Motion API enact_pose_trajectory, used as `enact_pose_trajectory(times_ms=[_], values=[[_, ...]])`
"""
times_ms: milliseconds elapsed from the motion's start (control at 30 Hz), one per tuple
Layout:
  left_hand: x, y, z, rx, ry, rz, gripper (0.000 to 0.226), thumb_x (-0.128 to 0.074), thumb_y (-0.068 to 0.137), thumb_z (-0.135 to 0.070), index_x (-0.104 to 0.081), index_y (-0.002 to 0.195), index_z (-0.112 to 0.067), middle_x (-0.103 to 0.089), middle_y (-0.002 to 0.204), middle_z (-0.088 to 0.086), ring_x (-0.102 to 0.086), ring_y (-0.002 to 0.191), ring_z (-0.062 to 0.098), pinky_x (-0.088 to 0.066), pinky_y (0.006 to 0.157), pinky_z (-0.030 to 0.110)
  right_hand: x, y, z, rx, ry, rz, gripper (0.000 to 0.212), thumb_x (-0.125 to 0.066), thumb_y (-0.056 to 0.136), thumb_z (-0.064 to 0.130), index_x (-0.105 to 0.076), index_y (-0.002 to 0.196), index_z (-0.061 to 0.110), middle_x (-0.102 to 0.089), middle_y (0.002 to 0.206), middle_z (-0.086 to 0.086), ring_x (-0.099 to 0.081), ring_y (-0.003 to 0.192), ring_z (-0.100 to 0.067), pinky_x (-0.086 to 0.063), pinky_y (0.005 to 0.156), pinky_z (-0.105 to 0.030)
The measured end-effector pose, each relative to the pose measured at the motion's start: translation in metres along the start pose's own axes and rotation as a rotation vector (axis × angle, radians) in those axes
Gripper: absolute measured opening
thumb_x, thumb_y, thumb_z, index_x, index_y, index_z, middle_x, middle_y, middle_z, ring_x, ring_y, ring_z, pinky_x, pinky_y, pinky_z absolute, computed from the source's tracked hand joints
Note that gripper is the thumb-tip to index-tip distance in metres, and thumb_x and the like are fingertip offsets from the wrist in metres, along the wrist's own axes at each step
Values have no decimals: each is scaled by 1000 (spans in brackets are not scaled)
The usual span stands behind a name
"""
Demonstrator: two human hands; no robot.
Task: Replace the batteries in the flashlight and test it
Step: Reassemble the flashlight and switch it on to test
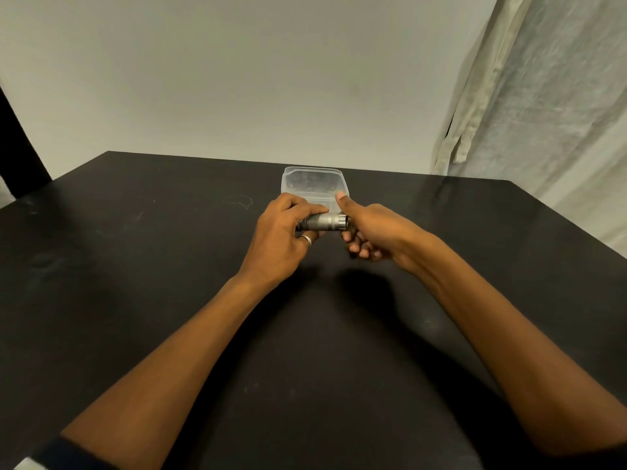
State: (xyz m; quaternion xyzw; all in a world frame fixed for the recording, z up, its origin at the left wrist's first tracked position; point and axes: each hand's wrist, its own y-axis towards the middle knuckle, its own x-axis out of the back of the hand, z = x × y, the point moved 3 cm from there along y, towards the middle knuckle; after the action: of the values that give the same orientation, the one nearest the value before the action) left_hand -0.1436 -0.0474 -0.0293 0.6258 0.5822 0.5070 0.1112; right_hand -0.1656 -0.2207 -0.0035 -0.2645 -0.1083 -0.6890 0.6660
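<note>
A small grey metal flashlight (325, 222) lies crosswise in the air just above the black table (135, 266). My left hand (283, 237) grips its left end, fingers curled over the barrel, a ring on one finger. At the flashlight's crenellated right end is my right hand (369, 228), its thumb raised and its fingers loosely curled below; whether it touches the head I cannot tell. No batteries are visible.
A clear plastic container (314, 184) stands just behind the hands near the table's far edge. A plain wall rises behind it. A pale curtain (543, 96) hangs at the right. A dark upright shape shows at the far left.
</note>
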Motion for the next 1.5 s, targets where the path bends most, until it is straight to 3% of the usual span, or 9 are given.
enact_pose_trajectory(times_ms=[100, 233, 400, 733, 900, 1000, 1133, 1300, 1500], values=[[0, 1, 1, 23, -1, -30, 39, -83, 82, -10, -73, 119, -17, -65, 106, -5, -59, 98, 20, -46, 87, 25, 7, -8, 10, 148, 44, 0, 69, -35, 100, 69, -70, 91, 12, -77, 72, -2, -67, 57, -10, -45, 46, -19], [3, 1, -2, 55, -88, -42, 40, -80, 83, -6, -73, 119, -23, -71, 108, -12, -63, 100, 10, -52, 87, 24, 14, -24, 21, 336, 113, 109, 32, -60, 102, 39, -66, 121, 15, -80, 96, -4, -76, 82, -16, -56, 63, -25], [4, 1, 1, 43, -124, -62, 51, -72, 77, 14, -71, 122, -12, -72, 102, -6, -63, 82, -7, -48, 72, 9, -2, -36, 27, 510, -34, 79, 34, -63, 101, 16, -65, 131, 29, -80, 95, -3, -78, 82, -17, -58, 62, -22], [8, 1, 0, -47, -137, -140, 52, -69, 81, 16, -68, 127, -5, -68, 120, -7, -62, 112, -1, -48, 96, 11, -18, -36, 22, 501, 264, 11, 28, -65, 96, -4, -72, 120, 8, -77, 89, -23, -76, 74, -29, -65, 70, -35], [12, 0, 2, -69, -154, -124, 51, -70, 83, 13, -67, 129, -9, -71, 118, -5, -68, 110, 6, -54, 97, 23, -29, -37, 21, 545, 300, -67, 32, -64, 93, -9, -73, 118, 8, -77, 86, -21, -77, 73, -28, -64, 71, -34], [12, -1, 4, -74, -154, -111, 51, -74, 83, 10, -66, 130, -9, -70, 112, -8, -68, 108, 9, -51, 95, 15, -33, -37, 20, 560, 307, -111, 30, -65, 92, -8, -74, 117, 7, -77, 83, -19, -78, 73, -30, -65, 72, -36], [11, 0, 3, -86, -149, -91, 44, -73, 86, 5, -69, 127, -9, -73, 100, -8, -67, 93, -9, -52, 90, 15, -33, -38, 19, 561, 305, -138, 27, -67, 92, -6, -74, 113, 9, -78, 82, -18, -78, 72, -30, -65, 72, -39], [7, 1, 2, -70, -173, -65, 47, -63, 88, 10, -69, 127, -15, -77, 98, 3, -73, 87, 15, -59, 83, 35, -30, -38, 16, 554, 284, -133, 29, -63, 91, -10, -72, 110, 9, -76, 82, -23, -77, 72, -36, -64, 70, -38], [5, 0, 5, -66, -196, -82, 63, -65, 80, 19, -65, 132, -16, -77, 110, 4, -73, 99, 14, -57, 92, 26, -29, -37, 15, 585, 272, -141, 27, -65, 90, -10, -72, 111, 6, -76, 80, -22, -76, 67, -33, -62, 64, -34]])
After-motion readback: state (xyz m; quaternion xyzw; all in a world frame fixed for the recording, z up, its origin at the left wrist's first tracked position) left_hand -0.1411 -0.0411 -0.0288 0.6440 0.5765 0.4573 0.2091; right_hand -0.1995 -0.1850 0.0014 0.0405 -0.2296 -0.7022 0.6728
